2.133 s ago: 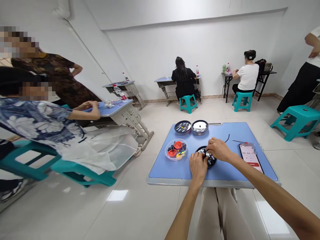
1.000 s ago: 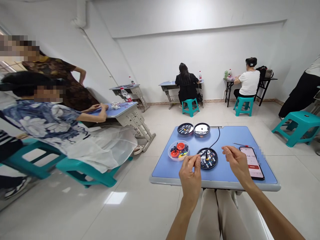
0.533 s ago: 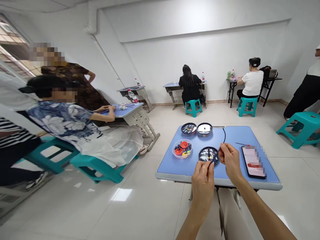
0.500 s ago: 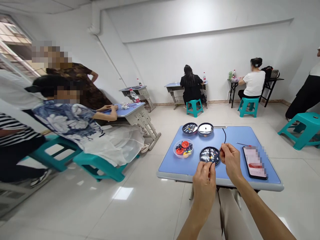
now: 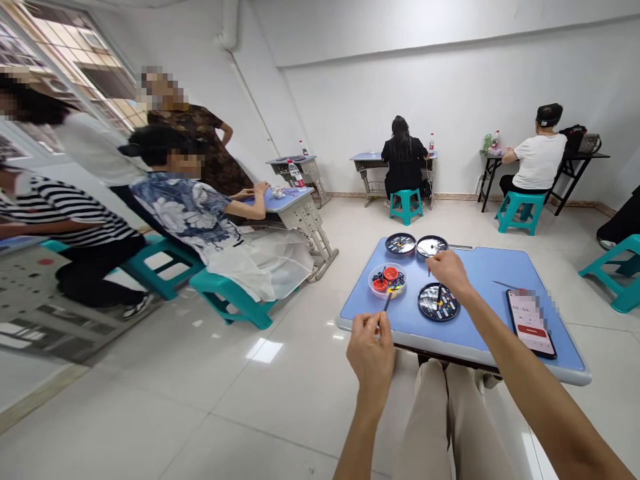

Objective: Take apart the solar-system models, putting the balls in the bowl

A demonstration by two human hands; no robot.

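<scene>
My left hand (image 5: 371, 348) is closed in a pinch at the desk's near left edge. A thin dark strip (image 5: 388, 301) sticks up from its fingertips. My right hand (image 5: 449, 272) is also pinched, above the far middle of the desk; a small dark tip shows under its fingers, too small to name. Below the right hand lies a round black-rimmed dish (image 5: 439, 313) with a patterned face and a dark upright piece at its centre. Left of that, a clear plastic bowl (image 5: 371, 288) contains red round pieces, black pieces and something yellow.
Two more round black-rimmed dishes (image 5: 401, 244) stand at the desk's back edge, beside a flat metal strip (image 5: 461, 247). A phone (image 5: 532, 327) lies on the right of the blue desk (image 5: 487, 293), near a thin rod (image 5: 506, 286). People sit on green stools (image 5: 235, 293) at other desks.
My hands have moved apart: the left toward the bowl's near side, the right up toward the back dishes. The long dark strip no longer stretches at the right hand. The view has shifted left.
</scene>
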